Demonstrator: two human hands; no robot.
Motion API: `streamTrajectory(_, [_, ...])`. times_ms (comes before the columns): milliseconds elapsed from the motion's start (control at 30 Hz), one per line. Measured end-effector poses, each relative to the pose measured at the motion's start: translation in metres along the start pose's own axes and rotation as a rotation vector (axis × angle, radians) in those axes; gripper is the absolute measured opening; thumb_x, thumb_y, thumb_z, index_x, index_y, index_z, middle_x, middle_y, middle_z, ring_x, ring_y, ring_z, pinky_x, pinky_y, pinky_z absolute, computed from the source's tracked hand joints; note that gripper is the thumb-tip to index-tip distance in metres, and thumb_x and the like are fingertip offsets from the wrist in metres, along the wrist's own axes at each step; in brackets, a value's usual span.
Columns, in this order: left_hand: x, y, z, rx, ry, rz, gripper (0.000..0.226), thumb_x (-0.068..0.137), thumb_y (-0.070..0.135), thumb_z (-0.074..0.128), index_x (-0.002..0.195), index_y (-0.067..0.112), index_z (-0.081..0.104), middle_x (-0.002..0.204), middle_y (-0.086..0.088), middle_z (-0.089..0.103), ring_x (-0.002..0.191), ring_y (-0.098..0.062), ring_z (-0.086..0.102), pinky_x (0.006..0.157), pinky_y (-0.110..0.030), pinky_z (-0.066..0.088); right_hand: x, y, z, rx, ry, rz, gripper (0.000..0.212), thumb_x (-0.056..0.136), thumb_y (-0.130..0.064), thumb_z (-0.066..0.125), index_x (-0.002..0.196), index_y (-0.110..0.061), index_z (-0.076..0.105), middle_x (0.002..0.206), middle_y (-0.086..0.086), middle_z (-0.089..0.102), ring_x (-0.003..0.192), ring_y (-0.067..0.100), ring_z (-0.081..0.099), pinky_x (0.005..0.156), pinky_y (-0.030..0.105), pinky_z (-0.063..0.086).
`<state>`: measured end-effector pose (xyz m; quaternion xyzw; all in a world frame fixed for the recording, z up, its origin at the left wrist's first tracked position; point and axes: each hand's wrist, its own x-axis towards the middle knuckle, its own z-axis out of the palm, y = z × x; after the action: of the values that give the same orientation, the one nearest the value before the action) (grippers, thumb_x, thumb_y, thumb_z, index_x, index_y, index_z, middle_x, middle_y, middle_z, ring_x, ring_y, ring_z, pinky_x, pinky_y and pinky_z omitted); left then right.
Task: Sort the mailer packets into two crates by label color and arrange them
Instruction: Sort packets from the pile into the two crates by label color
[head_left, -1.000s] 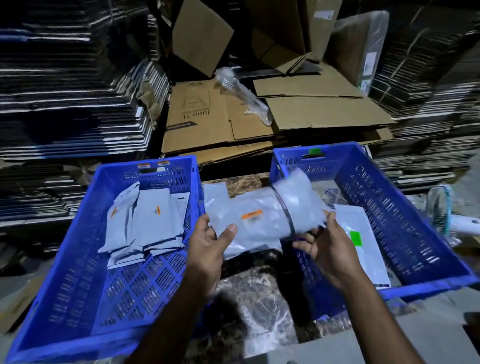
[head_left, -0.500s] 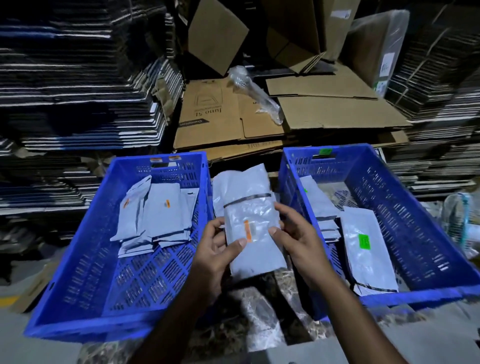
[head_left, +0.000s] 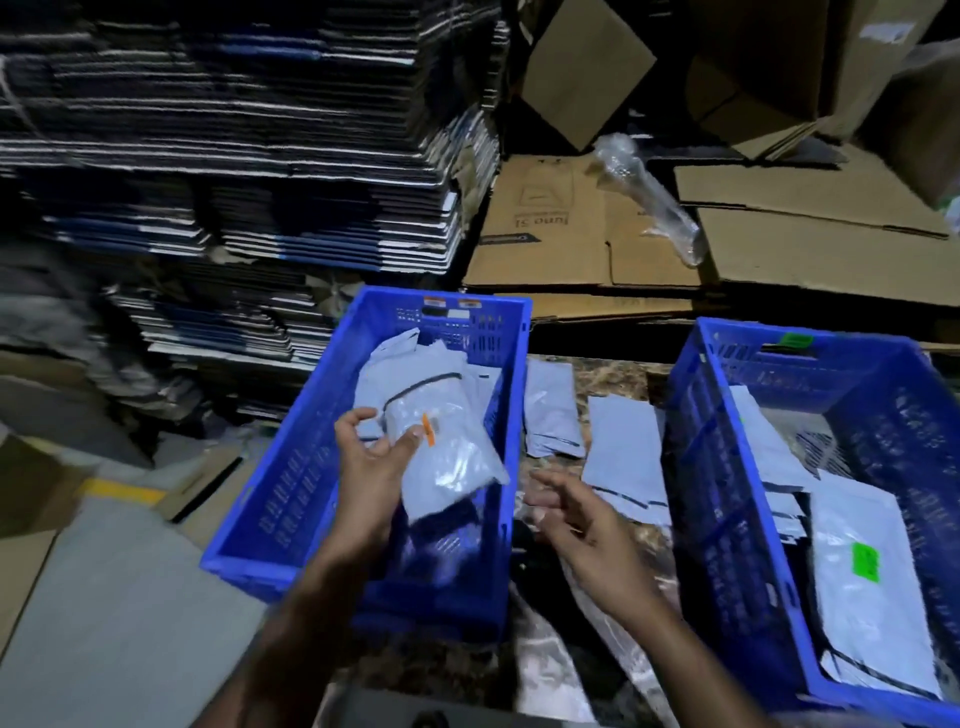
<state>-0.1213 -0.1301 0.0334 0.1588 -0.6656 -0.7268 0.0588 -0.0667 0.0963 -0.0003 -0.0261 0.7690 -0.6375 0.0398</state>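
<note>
My left hand (head_left: 371, 457) pinches a grey mailer packet with an orange label (head_left: 447, 457) and holds it over the left blue crate (head_left: 270, 514), which has orange stickers on its far wall and several grey packets inside. My right hand (head_left: 576, 525) hovers between the crates with loose fingers, holding nothing. The right blue crate (head_left: 727, 525) carries a green sticker and holds several packets, one with a green label (head_left: 865, 564). Loose grey packets (head_left: 623, 457) lie on the dark surface between the crates.
Tall stacks of flattened cartons (head_left: 249, 156) rise behind the left crate. Brown cardboard sheets (head_left: 582, 228) and a clear plastic roll (head_left: 649, 197) lie behind the crates. A yellow floor line (head_left: 122, 491) shows at the left.
The orange-labelled packet moved left from between the crates to over the left crate, held by my left hand alone. My right hand let go of it. The view swung left.
</note>
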Motion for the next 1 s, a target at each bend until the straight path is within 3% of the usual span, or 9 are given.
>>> streamTrajectory(133, [0.058, -0.002, -0.043, 0.224, -0.079, -0.062, 0.032, 0.091, 0.011, 0.068, 0.116, 0.021, 0.051, 0.088, -0.009, 0.063, 0.062, -0.011, 0.060, 0.056, -0.024, 0.047, 0.011, 0.012, 0.032, -0.519, -0.027, -0.183, 0.044, 0.084, -0.033, 0.068, 0.126, -0.023, 0.064, 0.124, -0.007, 0.063, 0.111, 0.012, 0.062, 0.100, 0.019, 0.043])
streamTrajectory(267, [0.107, -0.006, -0.048, 0.248, -0.173, -0.149, 0.052, 0.071, 0.014, 0.075, 0.118, 0.026, 0.055, 0.120, -0.019, 0.062, 0.086, -0.022, 0.062, 0.070, -0.028, 0.050, 0.021, 0.016, 0.049, -0.669, 0.016, -0.162, 0.044, 0.086, -0.026, 0.072, 0.127, -0.016, 0.064, 0.126, -0.005, 0.055, 0.115, 0.012, 0.055, 0.097, 0.009, 0.030])
streamTrajectory(333, [0.123, -0.006, -0.037, 0.271, -0.223, -0.148, 0.056, 0.064, 0.018, 0.072, 0.116, 0.028, 0.056, 0.123, -0.016, 0.059, 0.092, -0.019, 0.060, 0.070, -0.026, 0.048, 0.021, 0.021, 0.055, -0.686, 0.065, -0.152, 0.041, 0.084, -0.025, 0.071, 0.124, -0.015, 0.067, 0.124, -0.005, 0.055, 0.113, 0.013, 0.057, 0.096, 0.011, 0.032])
streamTrajectory(433, [0.156, -0.016, -0.019, 0.299, -0.250, -0.167, 0.054, 0.077, 0.013, 0.075, 0.126, 0.023, 0.055, 0.129, -0.007, 0.051, 0.120, -0.015, 0.051, 0.085, -0.025, 0.043, 0.018, 0.023, 0.062, -0.717, 0.125, -0.156, 0.038, 0.085, -0.023, 0.070, 0.122, -0.019, 0.067, 0.125, -0.008, 0.054, 0.111, 0.009, 0.057, 0.093, 0.019, 0.041])
streamTrajectory(567, [0.197, -0.049, -0.018, 0.593, -0.146, -0.197, 0.065, 0.052, 0.032, 0.072, 0.115, 0.023, 0.061, 0.120, -0.011, 0.067, 0.103, -0.030, 0.067, 0.085, -0.039, 0.057, 0.015, 0.029, 0.066, -0.743, 0.183, -0.220, 0.036, 0.084, -0.015, 0.073, 0.120, -0.015, 0.068, 0.124, -0.006, 0.056, 0.110, 0.008, 0.057, 0.096, 0.016, 0.040])
streamTrajectory(733, [0.151, -0.035, 0.001, 0.851, -0.026, 0.079, 0.048, 0.078, 0.029, 0.072, 0.123, 0.017, 0.062, 0.122, -0.010, 0.061, 0.117, -0.030, 0.056, 0.099, -0.034, 0.044, 0.013, 0.030, 0.067, -0.663, 0.233, -0.245, 0.030, 0.088, -0.014, 0.072, 0.118, -0.017, 0.070, 0.125, -0.007, 0.060, 0.112, 0.001, 0.056, 0.100, 0.005, 0.033])
streamTrajectory(833, [0.110, -0.036, 0.020, 0.705, -0.202, 0.139, 0.037, 0.084, 0.019, 0.071, 0.119, 0.014, 0.062, 0.112, -0.004, 0.065, 0.101, -0.019, 0.063, 0.086, -0.021, 0.044, 0.011, 0.027, 0.062, -0.565, 0.246, -0.286, 0.031, 0.093, -0.019, 0.067, 0.124, -0.020, 0.065, 0.125, -0.010, 0.060, 0.117, -0.001, 0.055, 0.100, 0.014, 0.042])
streamTrajectory(900, [0.081, -0.039, 0.036, 0.647, -0.349, 0.177, 0.034, 0.087, 0.018, 0.070, 0.119, 0.015, 0.062, 0.111, -0.001, 0.066, 0.102, -0.016, 0.064, 0.082, -0.017, 0.043, 0.013, 0.030, 0.051, -0.425, 0.302, -0.261, 0.029, 0.095, -0.020, 0.063, 0.124, -0.020, 0.063, 0.124, -0.010, 0.060, 0.116, 0.005, 0.060, 0.095, 0.019, 0.048])
streamTrajectory(1000, [0.046, -0.047, 0.059, 0.685, -0.435, 0.317, 0.045, 0.083, 0.032, 0.065, 0.126, 0.019, 0.059, 0.120, 0.000, 0.062, 0.110, -0.018, 0.060, 0.095, -0.032, 0.048, 0.025, 0.059, 0.017, -0.422, 0.430, -0.166, 0.028, 0.091, -0.013, 0.061, 0.118, -0.018, 0.064, 0.116, -0.004, 0.062, 0.107, 0.012, 0.064, 0.090, 0.028, 0.054])
